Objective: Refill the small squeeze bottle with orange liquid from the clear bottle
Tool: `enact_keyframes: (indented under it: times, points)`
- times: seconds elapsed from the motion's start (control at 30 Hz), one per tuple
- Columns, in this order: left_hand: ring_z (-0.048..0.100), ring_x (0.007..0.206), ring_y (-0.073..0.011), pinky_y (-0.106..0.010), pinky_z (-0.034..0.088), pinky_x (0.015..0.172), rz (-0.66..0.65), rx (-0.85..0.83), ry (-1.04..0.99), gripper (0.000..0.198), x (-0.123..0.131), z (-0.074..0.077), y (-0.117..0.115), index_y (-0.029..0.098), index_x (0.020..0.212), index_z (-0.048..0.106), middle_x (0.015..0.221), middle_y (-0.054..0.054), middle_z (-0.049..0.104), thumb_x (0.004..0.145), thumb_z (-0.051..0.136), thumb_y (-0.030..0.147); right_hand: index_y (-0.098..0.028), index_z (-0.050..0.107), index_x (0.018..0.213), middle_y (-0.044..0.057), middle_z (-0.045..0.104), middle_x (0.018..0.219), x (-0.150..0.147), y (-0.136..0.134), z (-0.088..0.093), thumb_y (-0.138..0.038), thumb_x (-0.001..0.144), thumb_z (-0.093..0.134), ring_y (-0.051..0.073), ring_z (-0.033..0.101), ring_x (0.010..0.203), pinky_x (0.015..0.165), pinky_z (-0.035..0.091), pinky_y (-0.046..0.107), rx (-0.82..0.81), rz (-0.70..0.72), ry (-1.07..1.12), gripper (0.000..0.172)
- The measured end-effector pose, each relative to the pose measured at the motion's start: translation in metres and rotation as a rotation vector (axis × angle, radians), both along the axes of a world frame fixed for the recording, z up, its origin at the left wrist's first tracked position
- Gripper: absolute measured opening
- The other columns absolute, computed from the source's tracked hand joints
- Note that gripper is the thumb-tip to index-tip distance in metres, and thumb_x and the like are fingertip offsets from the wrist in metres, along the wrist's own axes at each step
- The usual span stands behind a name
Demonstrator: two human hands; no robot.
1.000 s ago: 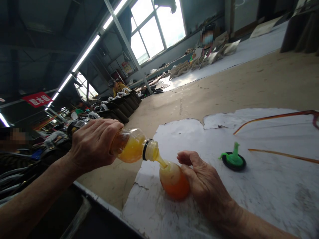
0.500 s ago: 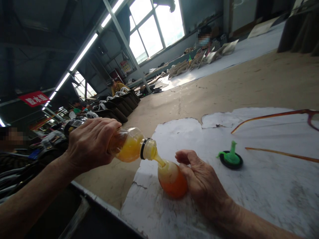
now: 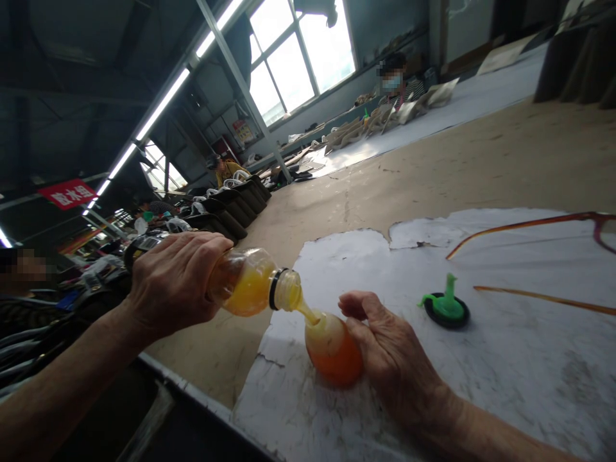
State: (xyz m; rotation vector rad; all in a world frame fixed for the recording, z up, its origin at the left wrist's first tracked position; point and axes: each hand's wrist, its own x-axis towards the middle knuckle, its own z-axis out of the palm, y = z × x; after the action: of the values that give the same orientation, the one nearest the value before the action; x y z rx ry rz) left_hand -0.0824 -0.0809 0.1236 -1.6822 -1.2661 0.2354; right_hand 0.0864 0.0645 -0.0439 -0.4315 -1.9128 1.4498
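While my left hand (image 3: 176, 282) is wrapped around the clear plastic bottle (image 3: 248, 289), tipping it almost flat, a thin yellow stream runs from its neck into the small round bottle (image 3: 333, 350) sitting on the worktop (image 3: 481, 160). That low tilt looks like it's keeping the pour slow so it hits the narrow opening. My right hand (image 3: 392, 356) is cupped against the small bottle's side, fingers curled round it, I'd guess just to stop it tipping or sliding.

The little bottle is squat and bulb-shaped, translucent, with orange liquid in the bottom and paler yellow up top. It stands on a torn white paper sheet (image 3: 505, 372), scuffed and grubby, laid over the tan worktop, probably there to catch drips. Its green nozzle cap (image 3: 447, 307) with a black base sits just to the right on the same sheet, spout up, near enough to grab. A pair of thin amber glasses (image 3: 529, 224) lies further right. Another person (image 3: 392, 80) sits far back by the window.
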Motion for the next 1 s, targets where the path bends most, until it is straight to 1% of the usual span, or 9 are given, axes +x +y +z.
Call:
enact_keyframes:
  times: [0.13,0.27,0.4,0.63,0.77,1.0]
  points:
    - [0.064,0.074,-0.0270,-0.038,0.051,0.068,0.019,-0.008,-0.012,0.031,0.0003,0.0003,0.0003,0.007,0.094,0.057,0.083,-0.014,0.066,0.067,0.065,0.022,-0.017,0.053,0.095,0.010,0.061,0.095,-0.0002,0.0015,-0.0004,-0.036,0.078,0.033,0.022,0.058,0.088,0.077,0.047,0.037,-0.001,-0.004,-0.011,0.032]
    - [0.063,0.079,-0.0259,-0.038,0.050,0.073,0.047,-0.015,-0.028,0.031,0.0007,-0.0001,-0.0004,0.008,0.096,0.055,0.086,-0.014,0.066,0.067,0.063,0.016,-0.017,0.054,0.095,0.010,0.061,0.096,-0.0004,0.0024,-0.0002,-0.039,0.078,0.034,0.022,0.058,0.089,0.079,0.047,0.037,-0.010,-0.012,-0.014,0.034]
    - [0.063,0.081,-0.0260,-0.038,0.050,0.074,0.046,-0.032,-0.033,0.032,0.0022,0.0000,-0.0009,0.008,0.097,0.054,0.087,-0.014,0.066,0.066,0.060,0.013,-0.018,0.055,0.093,0.010,0.062,0.094,-0.0004,0.0026,0.0011,-0.044,0.078,0.034,0.023,0.059,0.086,0.078,0.048,0.038,-0.018,-0.013,-0.017,0.036]
    - [0.064,0.080,-0.0262,-0.038,0.050,0.074,0.037,-0.018,-0.020,0.033,0.0008,-0.0001,-0.0018,0.008,0.096,0.055,0.087,-0.014,0.066,0.066,0.063,0.016,-0.018,0.054,0.093,0.011,0.061,0.095,-0.0014,0.0027,0.0017,-0.041,0.076,0.032,0.023,0.058,0.089,0.080,0.047,0.038,-0.009,-0.006,-0.028,0.036]
    - [0.063,0.079,-0.0262,-0.038,0.051,0.073,0.056,-0.016,-0.020,0.033,0.0010,-0.0012,-0.0032,0.007,0.095,0.055,0.086,-0.014,0.066,0.065,0.067,0.017,-0.017,0.053,0.093,0.011,0.060,0.094,-0.0030,0.0016,0.0017,-0.039,0.075,0.032,0.023,0.058,0.087,0.078,0.047,0.037,-0.015,-0.006,-0.027,0.035]
    - [0.063,0.076,-0.0267,-0.039,0.051,0.071,0.055,-0.004,-0.020,0.033,0.0011,-0.0042,-0.0029,0.007,0.095,0.056,0.085,-0.015,0.066,0.068,0.066,0.021,-0.017,0.052,0.093,0.011,0.060,0.093,-0.0021,0.0014,0.0012,-0.038,0.075,0.033,0.023,0.057,0.087,0.076,0.046,0.039,-0.013,0.005,-0.009,0.034]
